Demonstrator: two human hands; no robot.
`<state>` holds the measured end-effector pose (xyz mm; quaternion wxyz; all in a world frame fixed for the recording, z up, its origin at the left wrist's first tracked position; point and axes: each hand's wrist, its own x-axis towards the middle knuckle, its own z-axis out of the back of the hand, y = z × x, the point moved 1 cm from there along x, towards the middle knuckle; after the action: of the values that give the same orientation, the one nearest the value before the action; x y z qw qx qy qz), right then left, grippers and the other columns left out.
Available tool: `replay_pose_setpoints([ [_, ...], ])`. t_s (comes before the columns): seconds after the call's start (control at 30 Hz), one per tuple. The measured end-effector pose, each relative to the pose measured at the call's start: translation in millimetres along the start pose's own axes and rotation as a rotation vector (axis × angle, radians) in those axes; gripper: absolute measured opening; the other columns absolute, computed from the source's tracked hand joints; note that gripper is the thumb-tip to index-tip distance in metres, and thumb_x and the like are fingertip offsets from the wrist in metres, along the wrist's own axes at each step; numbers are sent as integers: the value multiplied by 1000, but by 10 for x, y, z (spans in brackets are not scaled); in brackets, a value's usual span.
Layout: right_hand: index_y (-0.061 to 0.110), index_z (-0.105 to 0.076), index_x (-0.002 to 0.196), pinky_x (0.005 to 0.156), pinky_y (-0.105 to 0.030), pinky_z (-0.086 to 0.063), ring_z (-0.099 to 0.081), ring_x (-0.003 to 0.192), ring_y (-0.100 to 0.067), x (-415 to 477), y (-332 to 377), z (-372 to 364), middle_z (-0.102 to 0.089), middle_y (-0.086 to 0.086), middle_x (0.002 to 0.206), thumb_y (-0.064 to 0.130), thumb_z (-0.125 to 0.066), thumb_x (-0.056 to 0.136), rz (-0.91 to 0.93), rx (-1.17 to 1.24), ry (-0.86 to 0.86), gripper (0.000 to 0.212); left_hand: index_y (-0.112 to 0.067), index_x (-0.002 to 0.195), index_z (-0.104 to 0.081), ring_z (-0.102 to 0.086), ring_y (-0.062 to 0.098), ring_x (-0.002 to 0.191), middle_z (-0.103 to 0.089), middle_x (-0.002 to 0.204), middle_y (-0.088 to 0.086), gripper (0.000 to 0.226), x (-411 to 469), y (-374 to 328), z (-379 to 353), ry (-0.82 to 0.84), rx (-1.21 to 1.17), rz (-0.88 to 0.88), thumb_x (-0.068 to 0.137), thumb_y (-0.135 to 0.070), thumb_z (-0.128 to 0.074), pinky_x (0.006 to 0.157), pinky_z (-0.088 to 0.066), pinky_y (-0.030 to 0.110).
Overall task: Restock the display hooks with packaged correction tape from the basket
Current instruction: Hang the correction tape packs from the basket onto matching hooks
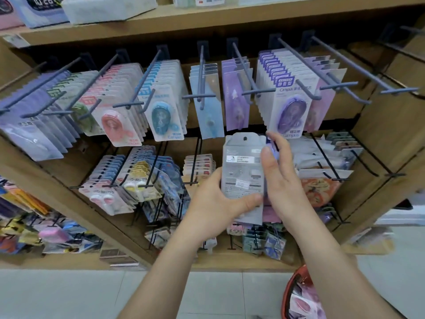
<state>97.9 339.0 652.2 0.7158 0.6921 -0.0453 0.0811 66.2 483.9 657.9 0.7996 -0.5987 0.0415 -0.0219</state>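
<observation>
My left hand (215,204) grips a stack of correction tape packs (243,166) from below, their grey printed backs facing me and the hang holes at the top. My right hand (279,174) holds the right edge of the stack, thumb on the front pack, fingers behind a pack with a purple face. The stack is in front of the shelf, just below the hook of purple correction tape packs (291,104). At the bottom right, the red basket (290,288) holds more pink and purple packs.
Rows of display hooks carry packs in lilac, green, pink (117,120), blue (162,111) and pale purple. Bare hooks (358,74) jut out at the upper right. Lower hooks hold smaller stationery. The wooden shelf frame (377,125) stands at the right, grey floor tiles below.
</observation>
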Motion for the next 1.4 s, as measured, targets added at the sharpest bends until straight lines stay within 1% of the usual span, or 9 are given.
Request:
replay_pose_setpoints([
  [0.07,53,-26,142,86,-8,-43,-55,101,20,-13,25,56,-57,18,116,51,-48,96,-71,33,50,51,-21,113,-67,-72,16,97,-76,105,-5,45,-19,62,25,-26,-204,85,71,-29,-82,83,-59,34],
  [0.2,51,-26,148,95,-47,-55,-71,102,-18,-74,-10,200,-75,-2,105,8,-62,95,-118,151,45,76,-14,113,-67,-73,23,94,-76,106,4,44,-57,117,56,-83,-517,155,71,-24,-73,76,-60,35],
  [0.3,51,-36,140,87,-55,-57,-73,90,-31,-141,-10,280,-76,-9,97,4,-62,95,-74,130,-38,70,-15,123,-61,-73,22,95,-74,111,5,53,-106,129,71,-149,-640,149,72,-24,-70,74,-61,36],
  [0.5,25,-62,126,71,-34,-59,-74,84,-16,-247,25,457,-77,1,95,9,-71,88,-87,104,-208,42,-29,137,-49,-68,17,109,-71,119,-7,61,-213,143,108,-153,-463,71,79,-35,-65,93,-54,41],
  [0.63,22,-67,119,78,-43,-61,-74,91,-22,-382,96,408,-75,-2,100,15,-66,92,-99,187,-254,28,-34,140,-42,-68,12,108,-70,118,-12,68,-261,76,-44,-108,-393,-16,78,-30,-70,88,-58,36],
  [0.93,30,-50,140,94,-38,-55,-66,115,-19,-718,131,471,-70,1,124,37,-60,84,-221,376,127,58,-18,124,-59,-71,23,102,-73,115,5,46,-327,57,-323,-76,-601,57,79,-25,-63,83,-60,38],
  [1.27,32,-32,153,116,-39,-36,-47,137,-15,-946,46,598,-45,7,152,92,-40,72,-288,79,-163,101,-17,116,-65,-72,25,100,-75,109,5,38,-512,-6,-734,34,-560,28,81,-30,-64,85,-56,43],
  [1.37,46,-40,131,95,-10,-44,-56,107,16,-1014,155,808,-54,28,126,53,-51,96,-218,10,-222,38,-19,114,-66,-72,26,97,-76,106,4,25,-513,-29,-846,-9,-547,24,89,-23,-64,80,-58,43],
  [1.4,44,-48,120,90,-15,-52,-64,96,12,-1059,149,901,-64,21,114,38,-59,96,-219,33,-241,27,-19,115,-65,-72,26,97,-75,106,3,24,-517,-47,-877,-18,-538,16,91,-21,-64,80,-59,44],
])
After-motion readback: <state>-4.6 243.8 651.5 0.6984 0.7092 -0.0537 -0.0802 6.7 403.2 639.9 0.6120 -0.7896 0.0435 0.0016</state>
